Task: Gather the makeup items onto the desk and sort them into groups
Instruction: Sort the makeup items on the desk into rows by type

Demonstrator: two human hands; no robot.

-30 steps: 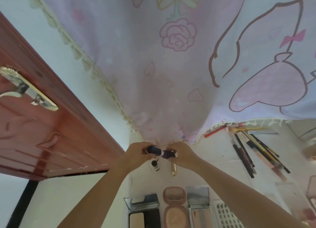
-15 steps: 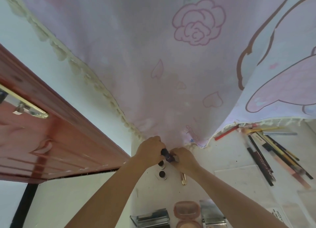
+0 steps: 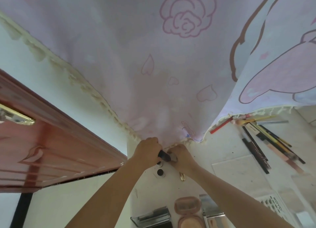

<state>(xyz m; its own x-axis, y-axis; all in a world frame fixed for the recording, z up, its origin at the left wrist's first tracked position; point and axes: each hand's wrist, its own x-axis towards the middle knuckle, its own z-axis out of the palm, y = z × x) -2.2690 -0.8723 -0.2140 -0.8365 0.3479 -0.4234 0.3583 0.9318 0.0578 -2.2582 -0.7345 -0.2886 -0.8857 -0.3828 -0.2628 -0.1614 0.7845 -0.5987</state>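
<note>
Left hand [image 3: 148,149] and right hand [image 3: 181,155] both clutch a dark lipstick tube [image 3: 163,156] at the far tabletop [image 3: 222,152] edge, probably recapping it before grouping.

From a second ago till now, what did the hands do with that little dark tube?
Both hands brought their two dark halves together: a second ago there was a gap, now the left hand and right hand hold one joined dark tube, at the curtain hem. The small bottles and pencils stayed put.
</note>
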